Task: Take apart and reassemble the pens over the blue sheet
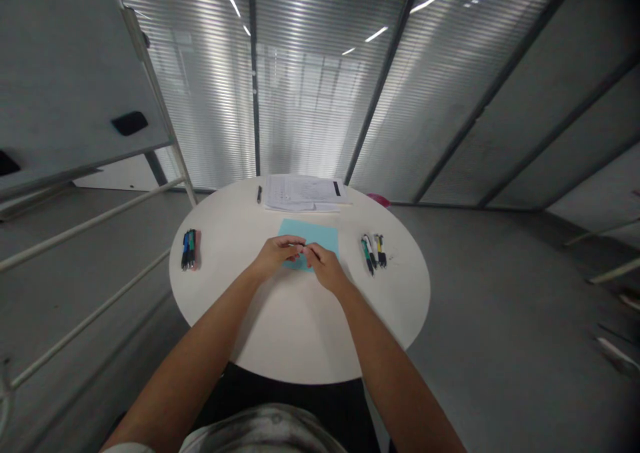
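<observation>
My left hand (278, 254) and my right hand (323, 264) meet over a light blue sheet (312, 232) in the middle of the round white table. Between their pinched fingertips is a thin dark pen (302, 245), mostly covered by the fingers. Both hands are closed on it, one at each end. It is too small to tell whether it is whole or in parts. To the right of my right hand lie several pens (373, 252) with green, white and yellow parts. Off to the left, several blue, green and dark pens (189, 249) rest on a reddish sheet (198, 248).
Printed papers (300, 192) are stacked at the far side of the table (295, 346), with a small dark item (259, 194) beside them. A whiteboard on a white frame (90, 230) stands left. Blinds-covered glass panels (305, 106) rise behind. Something pink (379, 200) shows past the far edge.
</observation>
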`<state>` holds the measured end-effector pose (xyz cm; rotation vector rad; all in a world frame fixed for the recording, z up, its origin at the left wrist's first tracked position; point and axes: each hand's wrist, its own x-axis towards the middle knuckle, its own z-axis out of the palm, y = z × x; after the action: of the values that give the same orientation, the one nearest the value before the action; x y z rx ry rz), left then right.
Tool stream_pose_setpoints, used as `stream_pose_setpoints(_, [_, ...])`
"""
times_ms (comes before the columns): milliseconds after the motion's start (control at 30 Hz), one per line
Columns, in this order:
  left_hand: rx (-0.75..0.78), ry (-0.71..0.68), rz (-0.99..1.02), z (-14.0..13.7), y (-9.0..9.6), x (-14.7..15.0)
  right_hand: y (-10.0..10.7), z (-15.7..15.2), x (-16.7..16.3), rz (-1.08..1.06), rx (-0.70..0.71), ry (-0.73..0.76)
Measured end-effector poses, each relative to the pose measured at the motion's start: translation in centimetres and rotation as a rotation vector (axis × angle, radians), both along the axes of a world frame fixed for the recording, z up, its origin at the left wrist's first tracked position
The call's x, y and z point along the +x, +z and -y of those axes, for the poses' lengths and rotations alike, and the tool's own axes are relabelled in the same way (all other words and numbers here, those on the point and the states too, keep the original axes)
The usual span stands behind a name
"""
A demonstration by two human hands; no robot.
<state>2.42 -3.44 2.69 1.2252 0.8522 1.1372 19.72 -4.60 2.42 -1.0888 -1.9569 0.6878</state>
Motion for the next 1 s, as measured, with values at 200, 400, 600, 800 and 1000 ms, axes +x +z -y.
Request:
stream_pose_setpoints(200, [0.023, 0.042, 0.021, -0.3, 0.2, -0.4, 0.0, 0.1, 0.0, -0.007, 0.002, -0.029])
stream_pose_setpoints(400, [0.226, 0.473, -0.364, -2.1, -0.6, -3.7, -0.2, -0.3, 0.5, -0.002, -0.005, -0.134])
stream_pose_setpoints(600, [0.325, 0.348, -1.031, -2.5, -2.0, -4.9, -0.2, -0.4, 0.7, 0.07, 0.02, -0.153])
stream_pose_setpoints(800, [0.315, 0.232, -1.24, -1.9, -1.9, -4.0, -0.2, -0.5, 0.6, 0.091, 0.026, -0.163])
stream_pose_setpoints(1000, [0.32, 0.239, -1.24, -2.4, -2.2, -4.3, -0.4, -0.5, 0.7, 0.112, 0.028, -0.166])
